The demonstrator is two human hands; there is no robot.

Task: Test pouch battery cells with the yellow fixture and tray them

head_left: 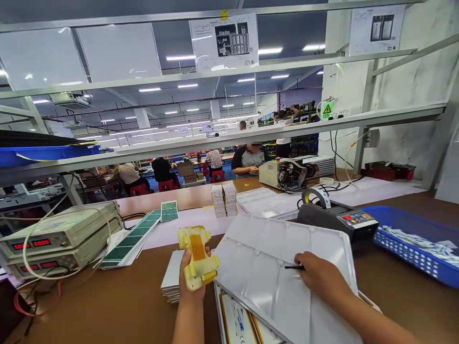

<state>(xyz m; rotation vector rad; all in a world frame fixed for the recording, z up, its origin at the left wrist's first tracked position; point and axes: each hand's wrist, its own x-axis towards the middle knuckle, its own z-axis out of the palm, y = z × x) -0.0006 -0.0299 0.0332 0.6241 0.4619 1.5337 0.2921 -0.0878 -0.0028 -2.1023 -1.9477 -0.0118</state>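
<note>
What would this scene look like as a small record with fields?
Left hand: holding a yellow, notched plastic block
Right hand: pinching a thin black stick over a white, ribbed plastic tray
Under the tray: flat white pieces with yellow edges
Far left: two stacked beige boxes with red digits
Far right: blue perforated plastic basket, dark grey tape dispenser

- The left hand [195,274] grips a yellow plastic fixture [197,258] with an orange patch.
- The right hand [321,274] pinches a thin black tool [294,267] over a white plastic tray [258,253].
- Beneath that tray, white labelled packs [238,317] show.
- A blue basket [409,253] sits right of the tape dispenser [333,217].
- Two stacked instruments [59,239] display red digits.
</note>
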